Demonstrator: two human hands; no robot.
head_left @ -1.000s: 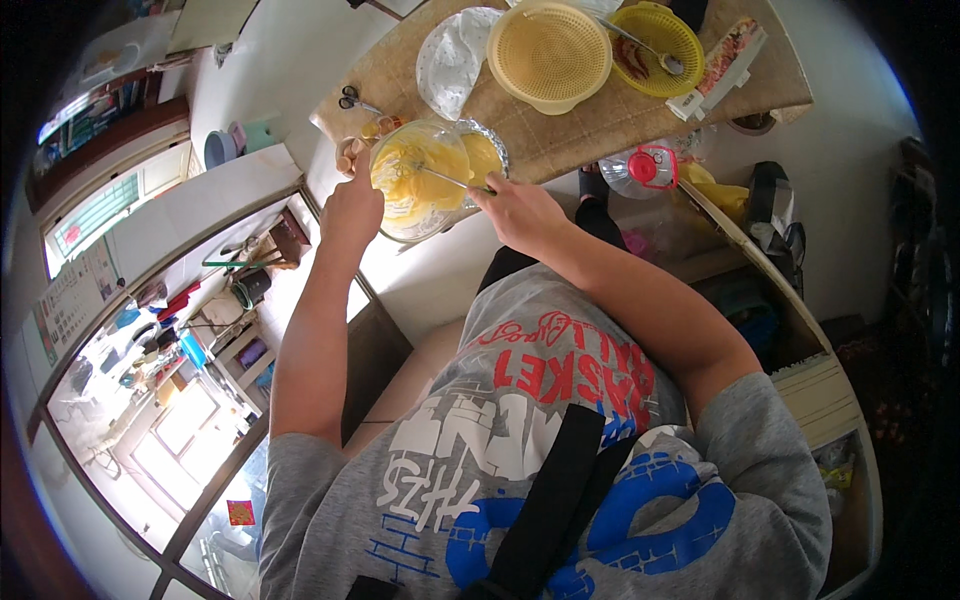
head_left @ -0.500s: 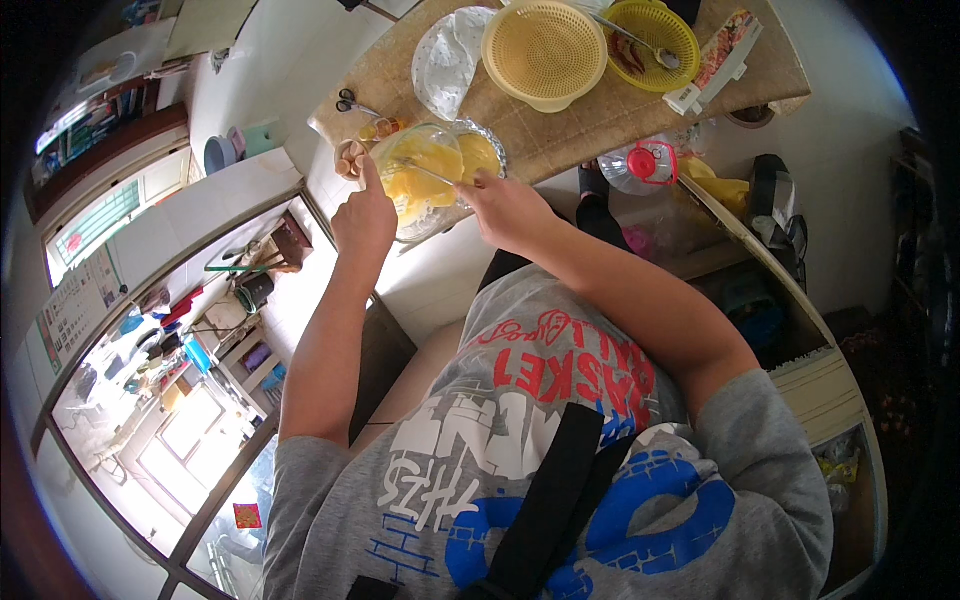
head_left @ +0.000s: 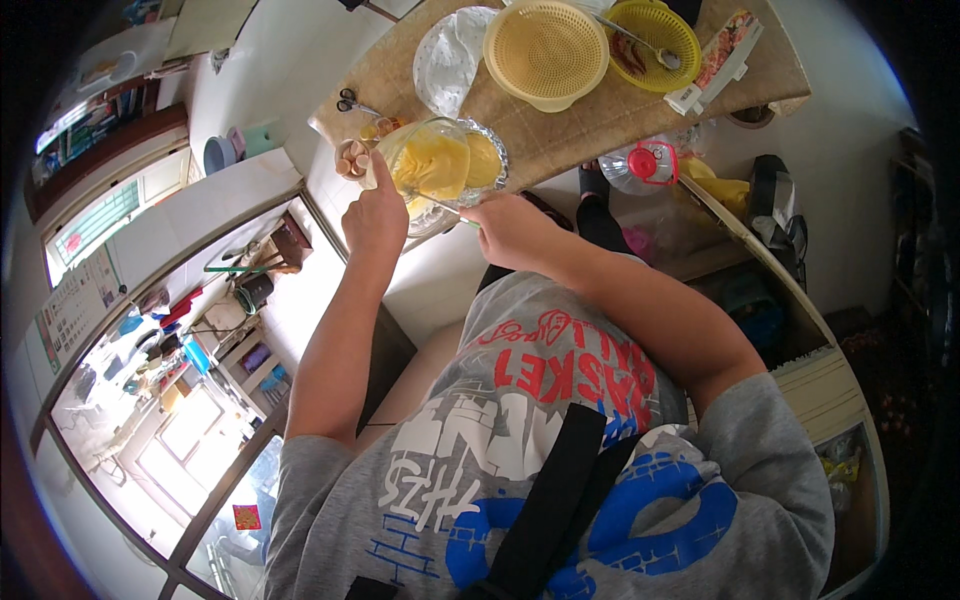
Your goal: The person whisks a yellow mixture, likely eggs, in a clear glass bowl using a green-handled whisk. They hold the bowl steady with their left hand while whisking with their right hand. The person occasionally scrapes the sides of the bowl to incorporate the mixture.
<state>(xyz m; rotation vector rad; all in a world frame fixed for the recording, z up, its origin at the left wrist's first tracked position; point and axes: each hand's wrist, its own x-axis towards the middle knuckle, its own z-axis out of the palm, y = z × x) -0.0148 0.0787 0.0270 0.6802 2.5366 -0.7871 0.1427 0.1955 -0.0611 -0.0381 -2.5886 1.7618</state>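
Observation:
A clear glass bowl (head_left: 416, 226) holds a thick yellow mixture (head_left: 430, 165) and appears tilted toward a foil pan (head_left: 503, 160), which also has yellow mixture in it. My left hand (head_left: 374, 215) grips the bowl at its near left side, index finger stretched along the glass. In my right hand (head_left: 510, 230) is the handle of a thin utensil (head_left: 446, 206). Its far end reaches into the bowl, and its tip is too covered to tell its kind. Brown eggshells (head_left: 352, 158) sit in a cluster just left of the bowl.
Scissors (head_left: 350, 101) lie at the table's left. Along the back stand a white speckled dish (head_left: 440, 70), a cream colander (head_left: 545, 60) and a yellow basket (head_left: 622, 20) with a spoon. A long box (head_left: 715, 65) lies at right; a red-capped plastic jug (head_left: 625, 170) stands below the table edge.
The bowl has tipped further toward the foil pan, and its mixture has shifted right. My left hand has moved slightly right; my right hand and the utensil have come lower and nearer me.

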